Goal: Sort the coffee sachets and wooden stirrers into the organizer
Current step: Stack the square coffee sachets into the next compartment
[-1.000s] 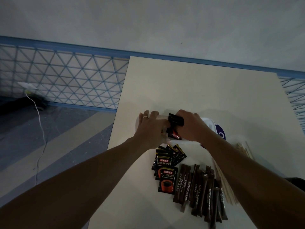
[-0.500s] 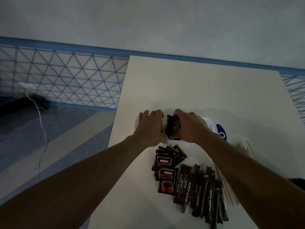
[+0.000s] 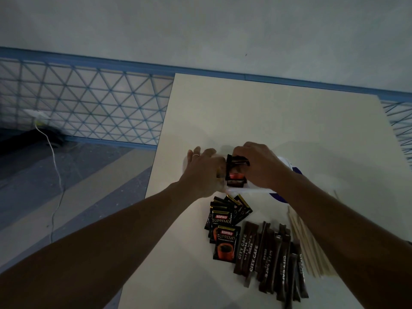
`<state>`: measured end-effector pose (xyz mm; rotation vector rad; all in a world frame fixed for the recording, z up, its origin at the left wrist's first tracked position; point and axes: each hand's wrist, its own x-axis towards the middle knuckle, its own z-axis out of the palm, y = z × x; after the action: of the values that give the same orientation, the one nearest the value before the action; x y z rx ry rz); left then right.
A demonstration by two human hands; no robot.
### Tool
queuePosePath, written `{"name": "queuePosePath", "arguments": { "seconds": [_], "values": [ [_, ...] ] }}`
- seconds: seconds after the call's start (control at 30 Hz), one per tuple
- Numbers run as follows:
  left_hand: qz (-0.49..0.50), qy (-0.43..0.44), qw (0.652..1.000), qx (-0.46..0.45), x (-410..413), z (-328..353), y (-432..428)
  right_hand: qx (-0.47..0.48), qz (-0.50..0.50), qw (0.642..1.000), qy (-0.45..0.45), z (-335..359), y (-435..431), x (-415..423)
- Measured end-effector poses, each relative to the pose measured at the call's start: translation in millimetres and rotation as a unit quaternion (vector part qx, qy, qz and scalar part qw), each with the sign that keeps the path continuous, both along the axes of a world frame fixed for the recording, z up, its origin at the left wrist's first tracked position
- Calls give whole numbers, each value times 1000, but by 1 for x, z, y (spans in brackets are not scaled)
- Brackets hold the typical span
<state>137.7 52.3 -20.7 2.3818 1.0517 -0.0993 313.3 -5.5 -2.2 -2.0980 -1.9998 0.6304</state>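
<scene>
**Organizer mostly hidden under both hands**

Only a white wall of the organizer [image 3: 249, 189] shows; its compartments cannot be made out. The right hand [image 3: 260, 166] pinches a sachet bundle [image 3: 236, 172] there, long axis pointing away from the person. The left hand [image 3: 205, 172] rests straight-fingered beside it, near the table [image 3: 267, 119]'s left edge

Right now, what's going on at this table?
A person is sorting coffee supplies. Their right hand holds a few black sachets upright at the white organizer, while the left hand rests on it. Loose Kopiko sachets, City Cafe sticks and wooden stirrers lie on the table nearer the person, not yet put away.
</scene>
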Motion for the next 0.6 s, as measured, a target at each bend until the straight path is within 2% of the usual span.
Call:
{"name": "queuePosePath", "arguments": {
  "seconds": [0.13,0.4,0.6],
  "values": [
    [15,-19,1000,5,0,1,-1,-21,-10,999,-34,2,4,-1],
    [15,8,1000,2,1,3,0,1,-68,995,-71,-8,-1,-17],
    [14,4,1000,8,0,-2,1,-4,-67,990,-122,-4,-8,-19]
  ]
}}
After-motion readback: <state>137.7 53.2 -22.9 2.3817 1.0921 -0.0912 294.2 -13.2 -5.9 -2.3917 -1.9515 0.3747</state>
